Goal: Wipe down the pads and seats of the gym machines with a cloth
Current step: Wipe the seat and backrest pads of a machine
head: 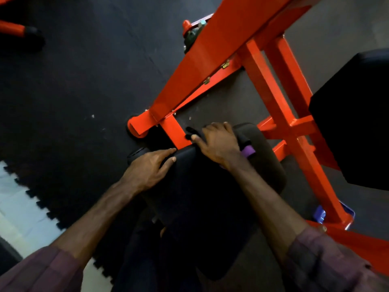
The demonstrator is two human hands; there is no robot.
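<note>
The machine frame (212, 60) is bright orange-red all over, its beams and cross-braces alike, with small brass-coloured fittings (226, 64) along one rail. The seat pad (200, 197) is matt black, and the second pad (355, 121) at the right edge is black too. A purple band (248, 151) shows beside the right hand (219, 144), and the cloth (192, 133) under its fingers is black. The floor mat (84, 70) is dark charcoal, its edge cut in a jagged interlocking tooth pattern against a pale whitish floor (14, 207). Both sleeves (328, 264) are a muted plum with a faint check. A blue piece (320, 213) sits at the frame's foot.
</note>
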